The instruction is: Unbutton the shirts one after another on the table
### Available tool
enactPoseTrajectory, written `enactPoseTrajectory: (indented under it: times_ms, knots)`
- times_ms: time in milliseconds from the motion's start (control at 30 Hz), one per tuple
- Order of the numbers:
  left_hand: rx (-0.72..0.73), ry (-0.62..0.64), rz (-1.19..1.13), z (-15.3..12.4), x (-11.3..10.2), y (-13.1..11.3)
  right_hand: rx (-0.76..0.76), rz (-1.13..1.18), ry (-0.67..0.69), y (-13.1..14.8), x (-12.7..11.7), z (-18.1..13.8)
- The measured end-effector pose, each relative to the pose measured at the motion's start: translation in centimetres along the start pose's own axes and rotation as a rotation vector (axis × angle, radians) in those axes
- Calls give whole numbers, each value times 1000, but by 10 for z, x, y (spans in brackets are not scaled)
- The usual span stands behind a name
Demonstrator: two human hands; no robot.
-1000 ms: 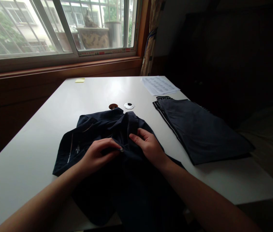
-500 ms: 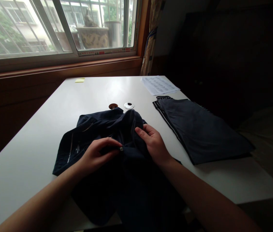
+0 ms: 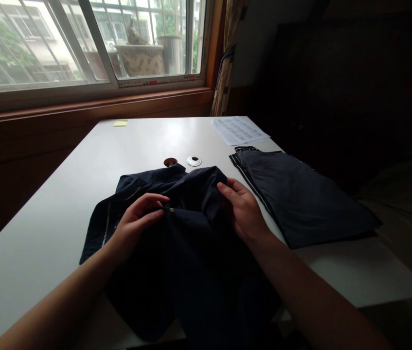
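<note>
A dark navy garment (image 3: 198,253) lies crumpled on the white table and hangs over its near edge. My left hand (image 3: 138,218) is closed, thumb and fingertips pinching an edge of the cloth. Just right of those fingertips a small pale spot (image 3: 171,210) shows on that edge; I cannot make out what it is. My right hand (image 3: 242,206) grips a fold of the same garment, with the thumb on top and most fingers hidden behind the cloth. Between the hands the fabric opens into a dark hollow. A thin light line of trim (image 3: 108,218) runs down the garment's left part.
On the right of the white table (image 3: 45,214) lies a folded dark garment stack (image 3: 300,194) with striped edges. Printed sheets (image 3: 240,130) and a yellow sticky note (image 3: 120,123) are at the back. A cable hole (image 3: 170,162) and its round cover (image 3: 193,161) sit beyond the cloth.
My left hand has moved left and slightly up with the pinched edge. My right hand has shifted right and up a little, so the cloth between them is spread wider.
</note>
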State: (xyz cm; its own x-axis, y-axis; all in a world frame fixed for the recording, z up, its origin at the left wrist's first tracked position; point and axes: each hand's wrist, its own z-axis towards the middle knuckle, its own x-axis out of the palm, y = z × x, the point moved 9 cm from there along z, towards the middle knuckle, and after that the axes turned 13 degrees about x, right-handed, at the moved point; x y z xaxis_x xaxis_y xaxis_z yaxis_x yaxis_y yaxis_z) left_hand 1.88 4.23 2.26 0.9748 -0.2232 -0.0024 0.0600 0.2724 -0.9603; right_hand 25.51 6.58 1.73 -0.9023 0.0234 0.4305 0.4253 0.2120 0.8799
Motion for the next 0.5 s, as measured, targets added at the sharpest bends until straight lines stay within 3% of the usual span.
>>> enactPoseTrajectory:
  times_ms: [167, 300, 400, 500]
  knots:
    - [-53, -227, -198, 3, -21, 4, 46, -161, 88, -12, 8, 3]
    - [-49, -351, -273, 5, -37, 7, -3, -438, 144, -18, 16, -2]
    - [-38, -367, -292, 7, -42, 7, -78, -760, 177, -21, 27, -10]
    - [-97, -306, -269, 7, -39, 9, -180, -1031, 214, -24, 40, -19]
